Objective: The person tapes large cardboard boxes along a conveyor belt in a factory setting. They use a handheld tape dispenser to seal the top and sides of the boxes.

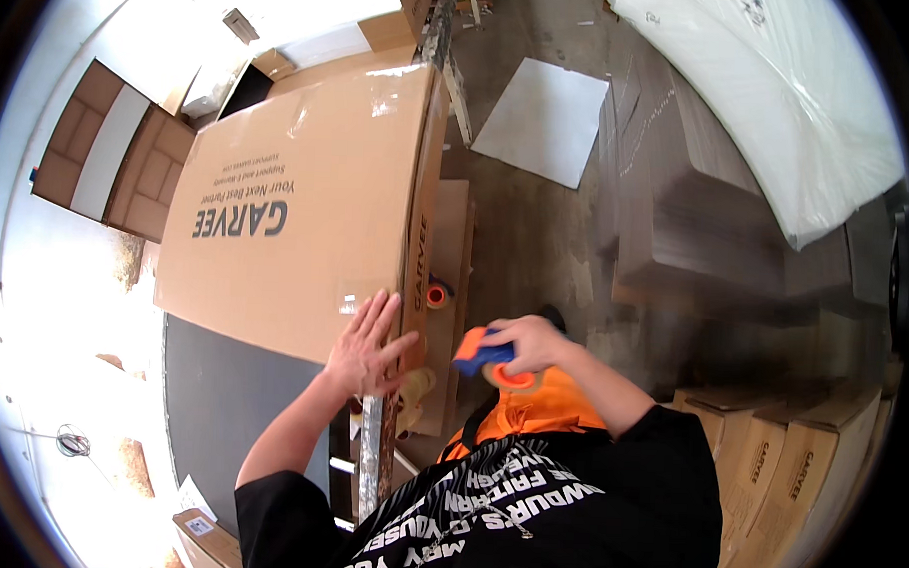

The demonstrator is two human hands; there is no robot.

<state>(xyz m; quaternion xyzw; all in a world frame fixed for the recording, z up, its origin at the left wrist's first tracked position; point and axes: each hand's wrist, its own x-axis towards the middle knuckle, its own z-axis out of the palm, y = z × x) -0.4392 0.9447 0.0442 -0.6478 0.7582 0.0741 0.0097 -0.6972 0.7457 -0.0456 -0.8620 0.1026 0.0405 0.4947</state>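
A large brown cardboard box (317,209) with dark print lies on a grey-topped table. My left hand (365,351) rests flat on the box's near right corner, with its fingers spread over the edge beside a piece of clear tape. My right hand (532,344) grips a blue and orange tape dispenser (484,352) in front of my body, to the right of the box and apart from it. The dispenser carries a roll with an orange core. Below the box's right edge, on a lower cardboard surface, sits another tape roll (437,295) with an orange centre.
The table's dark grey top (240,397) shows at the near left. A white sheet (542,122) lies on the floor ahead. Stacked brown boards (697,222) and a plastic-wrapped white bundle (781,105) stand to the right. Several cartons (789,466) are stacked at the near right.
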